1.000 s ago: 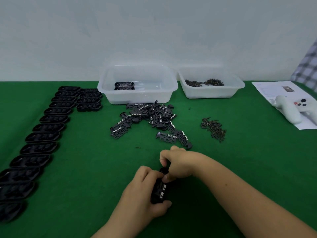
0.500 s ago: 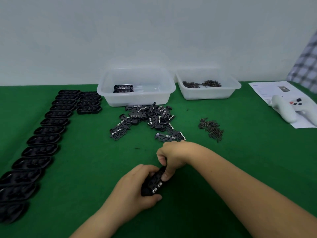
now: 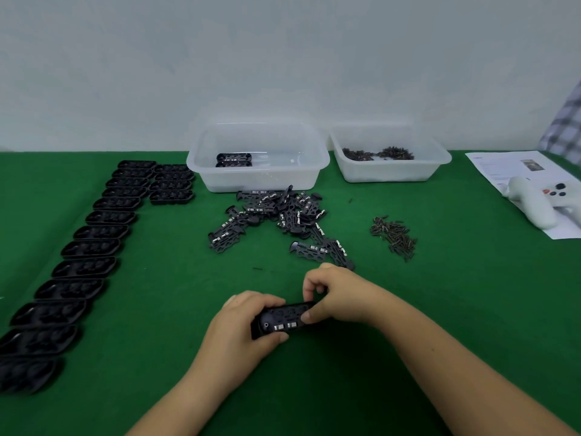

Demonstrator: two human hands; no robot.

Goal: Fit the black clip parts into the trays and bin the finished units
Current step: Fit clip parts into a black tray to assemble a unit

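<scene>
Both hands are on one black unit, low over the green cloth in front of the person.

The left hand [image 3: 242, 325] curls round the left end of the black tray [image 3: 283, 320], fingers over its far edge and thumb under the near edge, while the right hand [image 3: 333, 294] pinches its right end between thumb and bent fingers; small silver contacts show on the tray's face. Just beyond the hands lies the heap of loose clip parts [image 3: 279, 212], spread out below the clear bin [image 3: 257, 177], which has a finished unit or two [image 3: 234, 159] in its back left corner. A long row of empty trays [image 3: 94, 247] runs down the left side. To the right sit a second tub [image 3: 390, 171] of dark screws, a loose screw pile [image 3: 394, 237] on the cloth, and a white controller [image 3: 534, 206] lying on a sheet of paper [image 3: 503, 171].
</scene>
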